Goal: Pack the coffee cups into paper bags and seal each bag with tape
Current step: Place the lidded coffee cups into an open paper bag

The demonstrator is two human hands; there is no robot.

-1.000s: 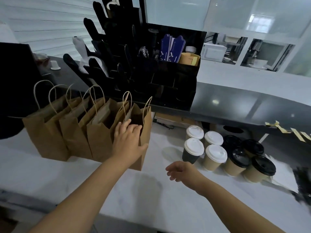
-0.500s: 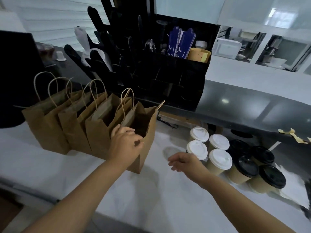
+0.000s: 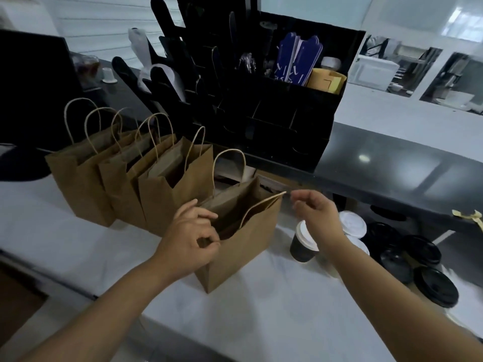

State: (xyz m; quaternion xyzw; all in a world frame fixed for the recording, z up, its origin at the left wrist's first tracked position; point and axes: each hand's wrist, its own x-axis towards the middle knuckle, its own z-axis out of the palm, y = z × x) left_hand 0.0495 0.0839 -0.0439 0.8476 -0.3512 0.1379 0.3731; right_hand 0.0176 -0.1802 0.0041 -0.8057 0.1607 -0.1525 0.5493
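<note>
Gripping paper bag [image 3: 243,246], left hand [image 3: 188,239]

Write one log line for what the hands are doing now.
left hand: pinches bag rim | right hand: near other rim, holds nothing | cups: unpacked | tape: none on bag

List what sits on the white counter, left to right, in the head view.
Row of three standing paper bags → left hand → pulled-out paper bag it grips → right hand → dark cup with white lid → black-lidded cups.
</note>
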